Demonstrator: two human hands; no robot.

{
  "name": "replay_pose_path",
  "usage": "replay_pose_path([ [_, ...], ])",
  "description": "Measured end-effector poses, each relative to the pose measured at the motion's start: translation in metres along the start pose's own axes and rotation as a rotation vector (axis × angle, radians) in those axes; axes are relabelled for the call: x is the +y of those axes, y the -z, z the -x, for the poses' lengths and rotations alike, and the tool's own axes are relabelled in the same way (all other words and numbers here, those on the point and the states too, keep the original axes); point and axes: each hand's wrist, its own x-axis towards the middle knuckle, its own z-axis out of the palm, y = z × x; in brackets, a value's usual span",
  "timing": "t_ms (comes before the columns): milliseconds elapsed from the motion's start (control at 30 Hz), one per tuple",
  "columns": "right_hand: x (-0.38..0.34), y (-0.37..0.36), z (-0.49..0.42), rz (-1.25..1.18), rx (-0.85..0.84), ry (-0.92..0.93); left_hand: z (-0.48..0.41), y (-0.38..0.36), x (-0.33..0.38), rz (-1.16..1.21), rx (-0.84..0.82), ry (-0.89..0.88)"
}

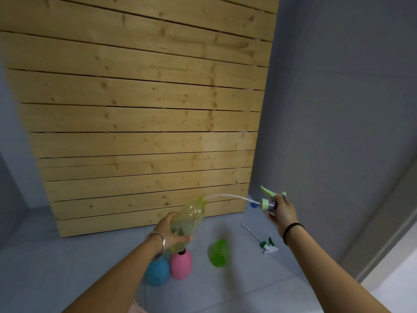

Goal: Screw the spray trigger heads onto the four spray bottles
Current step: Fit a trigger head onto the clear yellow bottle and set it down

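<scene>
My left hand (171,231) grips a clear yellow-green spray bottle (189,218), tilted with its open neck pointing up and right. My right hand (282,212) holds a pale green and grey trigger head (269,199) out to the right. Its white dip tube (228,196) reaches left, and the tube's tip is at the bottle's mouth. On the grey floor below stand a blue bottle (157,273), a pink bottle (181,264) and a bright green bottle (219,253). A green and white trigger head (268,245) lies loose on the floor to the right.
A tall stack of pale wooden planks (144,123) fills the view straight ahead. A grey wall (338,109) rises on the right. A small blue object (253,205) lies at the foot of the planks, partly hidden by the trigger head.
</scene>
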Motion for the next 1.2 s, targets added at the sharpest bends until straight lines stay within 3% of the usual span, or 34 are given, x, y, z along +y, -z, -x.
replay_pose_path([
  [267, 0.004, -0.009, 0.013, 0.285, -0.177, 0.160, 0.002, -0.007, 0.006, -0.184, -0.042, -0.134],
  [333, -0.003, -0.012, 0.013, 0.214, -0.085, 0.232, 0.001, -0.009, 0.007, -0.164, -0.025, -0.134],
  [433, -0.016, -0.009, 0.008, 0.015, 0.052, 0.194, -0.003, -0.007, 0.005, -0.157, -0.020, -0.093],
  [600, -0.016, 0.002, 0.006, -0.109, 0.056, 0.065, -0.006, -0.002, -0.001, -0.083, 0.025, -0.016],
  [1200, -0.016, 0.007, 0.003, -0.132, 0.072, 0.037, -0.004, -0.009, 0.002, -0.022, 0.015, -0.052],
])
